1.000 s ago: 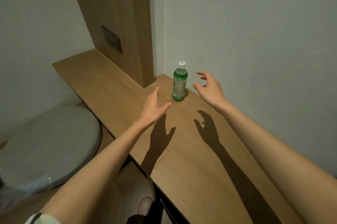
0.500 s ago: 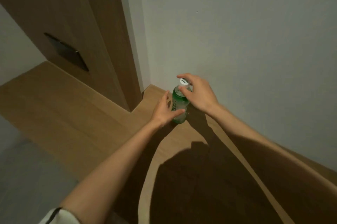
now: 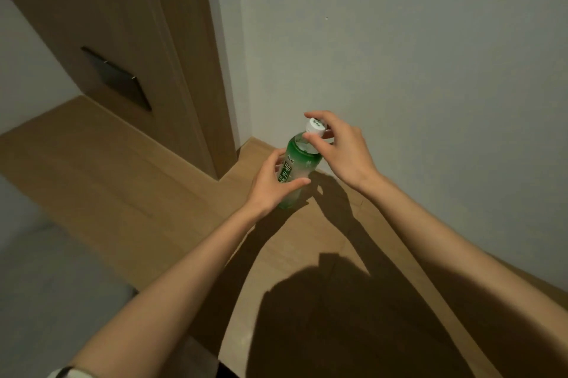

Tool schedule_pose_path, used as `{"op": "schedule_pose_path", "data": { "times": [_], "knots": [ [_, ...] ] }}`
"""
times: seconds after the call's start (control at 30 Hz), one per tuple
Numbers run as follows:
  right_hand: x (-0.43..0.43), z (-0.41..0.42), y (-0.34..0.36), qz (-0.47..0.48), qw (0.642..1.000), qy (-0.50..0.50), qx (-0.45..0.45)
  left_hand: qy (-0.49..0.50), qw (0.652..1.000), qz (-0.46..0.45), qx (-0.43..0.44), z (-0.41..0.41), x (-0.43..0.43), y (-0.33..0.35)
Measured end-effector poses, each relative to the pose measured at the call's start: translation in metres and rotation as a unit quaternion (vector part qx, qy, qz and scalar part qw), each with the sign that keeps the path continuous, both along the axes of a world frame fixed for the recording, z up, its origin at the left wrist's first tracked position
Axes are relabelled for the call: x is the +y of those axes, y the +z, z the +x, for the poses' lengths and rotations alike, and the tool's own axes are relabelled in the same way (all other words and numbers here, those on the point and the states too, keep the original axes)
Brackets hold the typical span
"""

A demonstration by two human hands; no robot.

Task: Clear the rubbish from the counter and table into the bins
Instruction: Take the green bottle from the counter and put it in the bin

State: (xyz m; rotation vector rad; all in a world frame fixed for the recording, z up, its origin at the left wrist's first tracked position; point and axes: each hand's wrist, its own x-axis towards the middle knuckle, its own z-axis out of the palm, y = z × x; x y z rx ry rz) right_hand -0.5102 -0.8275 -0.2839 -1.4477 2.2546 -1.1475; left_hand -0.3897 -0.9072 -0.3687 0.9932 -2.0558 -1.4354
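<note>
A green plastic bottle [image 3: 302, 159] with a white cap [image 3: 315, 126] and a label is tilted slightly on the wooden counter [image 3: 129, 190], in the corner by the white wall. My left hand [image 3: 270, 187] grips the lower body of the bottle, thumb across the front. My right hand [image 3: 341, 148] pinches the cap from the right with thumb and fingers. The bottle's base is partly hidden behind my left hand.
A tall wooden panel [image 3: 135, 48] with a dark rectangular plate [image 3: 118, 79] rises behind the counter at left. The white wall [image 3: 415, 76] runs close along the right. The counter's front edge drops off at lower left to a grey floor [image 3: 46, 285].
Both hands reached the bottle from apart and closed on it. The left now wraps the body, the right is on the cap, and the bottle leans a little.
</note>
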Motion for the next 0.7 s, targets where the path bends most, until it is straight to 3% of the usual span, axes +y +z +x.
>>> {"op": "schedule_pose_path", "data": {
  "times": [0.37, 0.7],
  "knots": [
    [0.131, 0.065, 0.017, -0.059, 0.991, 0.105, -0.064, 0.099, 0.994, -0.043, 0.007, 0.095, 0.156, 0.027],
    [0.273, 0.133, 0.006, -0.019, 0.973, 0.213, -0.091, 0.162, 0.985, -0.047, -0.040, 0.193, 0.341, 0.023]
  ]
}}
